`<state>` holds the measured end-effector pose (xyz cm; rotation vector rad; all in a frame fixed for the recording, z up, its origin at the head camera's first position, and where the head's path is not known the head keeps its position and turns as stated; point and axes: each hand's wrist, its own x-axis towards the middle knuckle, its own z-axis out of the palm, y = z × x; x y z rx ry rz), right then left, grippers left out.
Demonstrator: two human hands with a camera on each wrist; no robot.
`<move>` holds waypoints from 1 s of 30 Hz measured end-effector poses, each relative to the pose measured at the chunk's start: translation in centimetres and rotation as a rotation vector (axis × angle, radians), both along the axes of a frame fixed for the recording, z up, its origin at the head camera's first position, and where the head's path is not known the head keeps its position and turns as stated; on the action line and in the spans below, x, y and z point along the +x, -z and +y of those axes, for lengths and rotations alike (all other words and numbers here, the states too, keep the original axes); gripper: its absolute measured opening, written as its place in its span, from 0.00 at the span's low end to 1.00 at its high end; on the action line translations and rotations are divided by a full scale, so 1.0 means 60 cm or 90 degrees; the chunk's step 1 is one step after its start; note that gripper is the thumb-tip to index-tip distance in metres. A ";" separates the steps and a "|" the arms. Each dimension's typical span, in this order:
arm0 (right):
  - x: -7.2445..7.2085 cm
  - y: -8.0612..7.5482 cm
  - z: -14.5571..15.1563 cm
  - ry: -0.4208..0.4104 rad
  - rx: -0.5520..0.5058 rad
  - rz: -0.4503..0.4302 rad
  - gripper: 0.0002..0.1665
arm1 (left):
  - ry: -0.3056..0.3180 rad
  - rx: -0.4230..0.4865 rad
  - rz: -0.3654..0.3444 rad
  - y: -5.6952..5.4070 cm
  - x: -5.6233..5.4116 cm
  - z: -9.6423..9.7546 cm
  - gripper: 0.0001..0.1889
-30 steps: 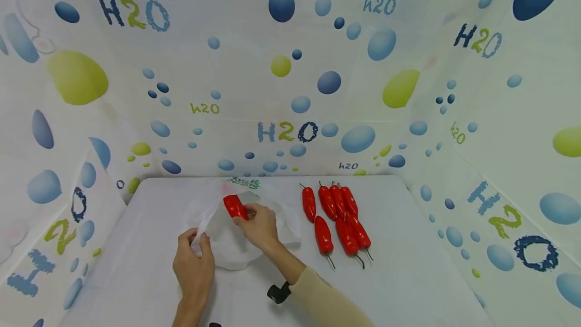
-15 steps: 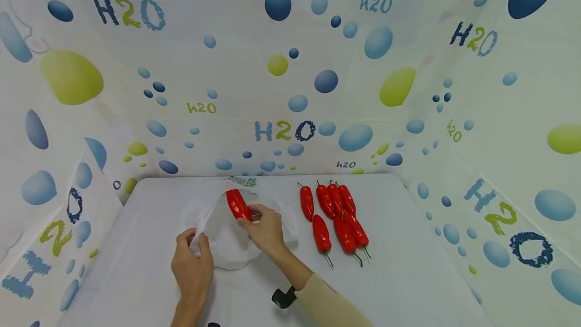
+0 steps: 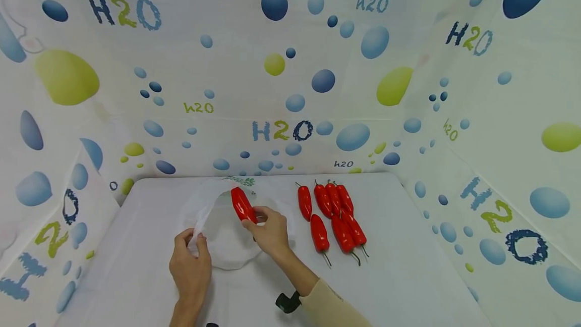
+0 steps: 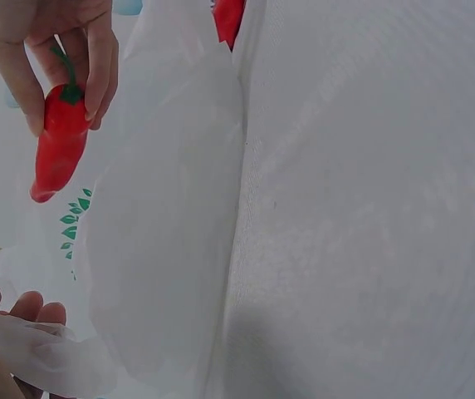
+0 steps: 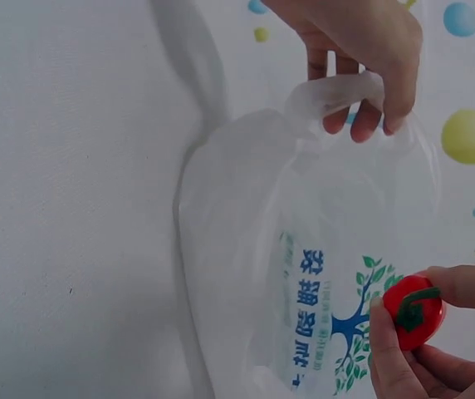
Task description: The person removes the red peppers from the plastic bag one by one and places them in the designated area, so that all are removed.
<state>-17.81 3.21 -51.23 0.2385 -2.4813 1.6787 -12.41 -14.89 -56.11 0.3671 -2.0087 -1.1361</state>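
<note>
My left hand (image 3: 190,266) grips the rim of a white plastic bag (image 3: 227,257) on the table, and its mouth gapes open. In the right wrist view, the fingers go through a loop of the bag (image 5: 229,199), which bears a printed tree and lettering. My right hand (image 3: 271,231) pinches a red pepper (image 3: 242,205) by its stem end, over the bag's opening. Its green stem points back toward the palm in the left wrist view, where the pepper (image 4: 59,150) hangs tip down. Whether anything lies inside the bag cannot be told.
Several more red peppers (image 3: 320,233) lie in two loose rows to the right of the bag, on the white-covered table (image 3: 390,266). Behind and at both sides rises a white curtain (image 3: 236,69) with blue and green spots.
My right hand has shifted a little to the right with the pepper, and more of the pepper shows. The left hand keeps its grip on the bag. The head view has turned slightly right.
</note>
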 end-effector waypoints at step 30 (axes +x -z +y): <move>0.037 0.001 0.053 0.060 -0.051 -0.002 0.28 | -0.001 -0.009 -0.003 0.005 -0.002 0.002 0.13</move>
